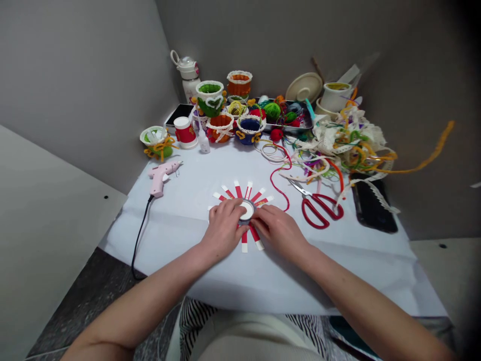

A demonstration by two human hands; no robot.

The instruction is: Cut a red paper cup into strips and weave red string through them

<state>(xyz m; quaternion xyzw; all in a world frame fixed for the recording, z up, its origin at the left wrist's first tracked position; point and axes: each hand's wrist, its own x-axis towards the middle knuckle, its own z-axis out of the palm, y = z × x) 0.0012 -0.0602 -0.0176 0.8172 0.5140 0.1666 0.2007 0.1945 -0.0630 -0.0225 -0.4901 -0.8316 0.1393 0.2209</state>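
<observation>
A paper cup cut into red and white strips [238, 189] lies splayed like a sunburst on the table. Around its round white base [247, 210] runs a grey band [251, 202], which looks like yarn. My left hand [224, 223] is closed on the left side of the cup, its fingers over the base and strips. On the right edge of the base, the fingertips of my right hand [277, 225] are pinched together at the grey band. What exactly sits between those fingertips is too small to make out. Both hands cover some of the strips.
A pink glue gun [161, 176] lies at left, its cord hanging off the edge. Red-handled scissors [317, 204] and a black phone [373, 203] lie at right. Several yarn-trimmed cups [220, 128], a glue bottle [203, 141] and tangled yarn and lace [349, 138] fill the back.
</observation>
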